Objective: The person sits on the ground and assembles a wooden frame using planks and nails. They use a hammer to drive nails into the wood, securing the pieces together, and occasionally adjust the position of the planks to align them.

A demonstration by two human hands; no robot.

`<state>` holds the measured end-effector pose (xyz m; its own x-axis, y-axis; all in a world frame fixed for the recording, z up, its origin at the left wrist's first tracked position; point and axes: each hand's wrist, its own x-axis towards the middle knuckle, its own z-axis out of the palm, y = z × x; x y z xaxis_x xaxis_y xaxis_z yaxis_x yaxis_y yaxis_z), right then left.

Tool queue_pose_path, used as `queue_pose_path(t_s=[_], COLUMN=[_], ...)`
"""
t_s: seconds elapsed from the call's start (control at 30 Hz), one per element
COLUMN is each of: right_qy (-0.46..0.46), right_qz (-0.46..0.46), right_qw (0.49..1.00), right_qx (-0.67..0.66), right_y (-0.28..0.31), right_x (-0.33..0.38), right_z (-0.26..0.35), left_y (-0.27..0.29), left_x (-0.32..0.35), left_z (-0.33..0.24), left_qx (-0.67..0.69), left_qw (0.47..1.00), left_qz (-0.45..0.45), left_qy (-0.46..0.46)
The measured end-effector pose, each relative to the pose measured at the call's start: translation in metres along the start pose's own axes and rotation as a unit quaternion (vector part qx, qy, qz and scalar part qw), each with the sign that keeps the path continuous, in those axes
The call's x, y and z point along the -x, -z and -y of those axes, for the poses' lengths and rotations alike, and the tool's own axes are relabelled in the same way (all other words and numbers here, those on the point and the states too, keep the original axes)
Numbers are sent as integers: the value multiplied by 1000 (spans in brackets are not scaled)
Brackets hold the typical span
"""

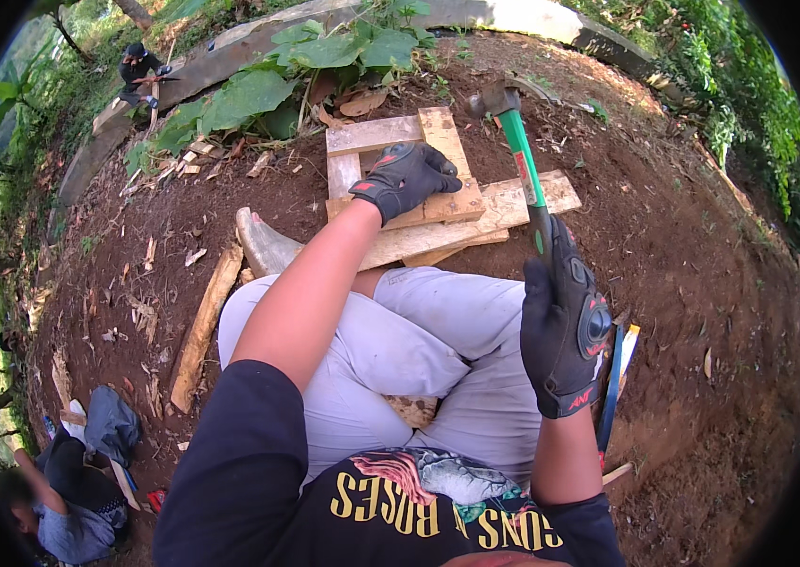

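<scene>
A square frame of pale wooden boards (376, 134) lies in front of my crossed legs. My left hand (406, 180), in a black glove, rests at its near right corner. The fingers are drawn together against the wood, and whatever they pinch is too small to make out. Under the frame a longer plank (551, 193) sticks out to the right. My right hand (565, 326), gloved too, is wrapped round the lower grip of a hammer (525, 165) with a green and black handle. The hammer stands upright, its metal head raised to the right of the frame, apart from it.
A saw with a blue edge (611, 397) lies beside my right thigh. My grey boot (263, 244) and a rough timber piece (206, 326) are at left. One person (140, 71) sits far left, another (78, 510) lower left. Broad-leaved plants (249, 99) grow behind the frame.
</scene>
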<state>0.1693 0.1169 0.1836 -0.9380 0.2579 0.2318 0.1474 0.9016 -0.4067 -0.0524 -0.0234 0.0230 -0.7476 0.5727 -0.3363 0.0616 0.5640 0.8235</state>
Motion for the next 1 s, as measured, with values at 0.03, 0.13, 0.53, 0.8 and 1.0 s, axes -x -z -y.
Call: queue_pose_path(t_s=[0.03,0.13,0.53,0.8,1.0], right_qy=[-4,14,-40,-14,-60], right_qz=[-7,7,100,-52,107], right_qw=[1000,998,989,998,991], right_qx=[7,59,99,22,53], right_y=[-1,-24,-22,3,4], right_x=[1,18,14,-3,3], right_z=[-1,-23,-22,-2,-2], left_y=[-1,-6,-6,-9,3], left_x=[1,5,2,-4,0], left_z=[1,0,-6,5,-2], left_qx=[-16,-40,-47,-29,-77], left_qw=[1000,998,998,999,997], left_qz=[-15,-35,-36,-24,5], left_qy=[-17,-40,18,10,1])
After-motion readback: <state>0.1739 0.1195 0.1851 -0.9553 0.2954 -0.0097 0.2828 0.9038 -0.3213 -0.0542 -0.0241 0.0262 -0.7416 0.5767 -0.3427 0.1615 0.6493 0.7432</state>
